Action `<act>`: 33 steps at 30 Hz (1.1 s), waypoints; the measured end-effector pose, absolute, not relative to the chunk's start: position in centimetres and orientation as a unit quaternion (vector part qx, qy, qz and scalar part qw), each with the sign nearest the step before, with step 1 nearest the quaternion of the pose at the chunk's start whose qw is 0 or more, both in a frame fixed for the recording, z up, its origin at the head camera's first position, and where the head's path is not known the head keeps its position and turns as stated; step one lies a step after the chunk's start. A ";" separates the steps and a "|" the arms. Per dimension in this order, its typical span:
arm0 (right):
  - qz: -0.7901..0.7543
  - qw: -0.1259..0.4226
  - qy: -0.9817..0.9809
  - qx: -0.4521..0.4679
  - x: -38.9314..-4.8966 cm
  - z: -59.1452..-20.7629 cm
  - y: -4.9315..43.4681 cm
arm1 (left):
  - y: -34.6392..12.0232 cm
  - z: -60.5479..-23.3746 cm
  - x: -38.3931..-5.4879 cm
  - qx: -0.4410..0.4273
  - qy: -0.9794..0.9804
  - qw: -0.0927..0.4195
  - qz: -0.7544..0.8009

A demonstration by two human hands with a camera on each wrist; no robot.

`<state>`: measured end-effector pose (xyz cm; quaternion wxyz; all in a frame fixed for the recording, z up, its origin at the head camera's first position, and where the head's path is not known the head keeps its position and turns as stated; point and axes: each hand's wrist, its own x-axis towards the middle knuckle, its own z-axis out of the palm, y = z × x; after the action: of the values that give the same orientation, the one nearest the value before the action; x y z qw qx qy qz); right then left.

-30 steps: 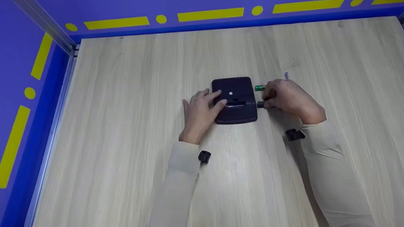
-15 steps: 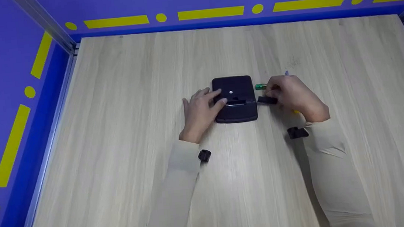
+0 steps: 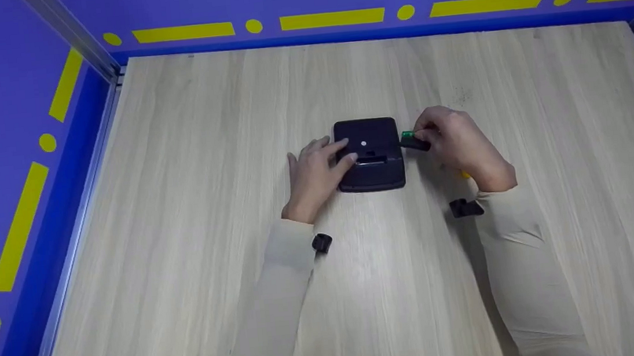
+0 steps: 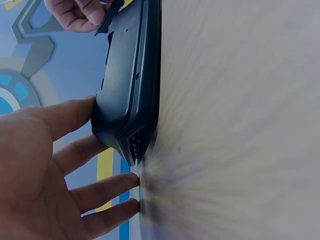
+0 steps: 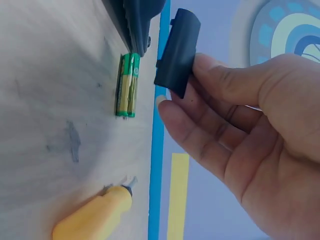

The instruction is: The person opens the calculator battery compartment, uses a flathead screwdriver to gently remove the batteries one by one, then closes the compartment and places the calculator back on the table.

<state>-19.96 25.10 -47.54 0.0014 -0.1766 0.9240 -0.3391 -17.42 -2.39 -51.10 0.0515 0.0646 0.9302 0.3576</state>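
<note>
A flat black device with a narrow open slot in its upper side lies on the table in the head view. My left hand rests at its left side, thumb and index finger on the casing, the other fingers stretched towards the tabletop. Just right of the device, my right hand pinches a small black battery cover between thumb and fingers, lifted off the table. Green-and-gold batteries lie side by side below it, close to the device's edge; the head view shows only their green end.
A screwdriver with a yellow handle lies on the table, mostly hidden under my right hand in the head view. The pale wood tabletop meets blue walls with yellow marks at the back and left.
My right hand has lifted the battery cover from beside the device and carried it slightly away from me, towards the batteries, tilting it. The left hand stays on the device.
</note>
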 end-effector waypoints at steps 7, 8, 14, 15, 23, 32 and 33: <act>-0.345 -0.024 0.918 -0.196 -19.9 -47.5 23.8 | -2.3 -51.0 -17.4 0.064 0.930 0.053 0.359; -0.347 -0.028 0.916 -0.201 -19.9 -47.5 23.6 | -2.3 -51.0 -17.4 0.064 0.929 0.054 0.360; -0.357 -0.047 0.904 -0.232 -19.6 -47.7 22.3 | -2.5 -51.0 -17.5 0.067 0.930 0.055 0.358; -0.356 -0.049 0.903 -0.236 -19.5 -47.8 22.1 | -2.5 -50.9 -17.5 0.067 0.930 0.055 0.357; -0.338 -0.052 0.905 -0.254 -19.1 -48.0 20.5 | -2.8 -50.7 -17.6 0.065 0.931 0.058 0.355; -0.315 -0.036 0.907 -0.278 -18.8 -48.3 18.9 | -3.0 -50.6 -17.6 0.064 0.934 0.054 0.348; -0.314 -0.033 0.907 -0.278 -18.8 -48.3 18.8 | -3.0 -50.6 -17.6 0.064 0.934 0.053 0.347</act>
<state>-18.76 18.83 -48.28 -0.0327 -0.2782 0.9072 -0.3139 -17.61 -2.99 -50.64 0.0532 0.0643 0.9341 0.3471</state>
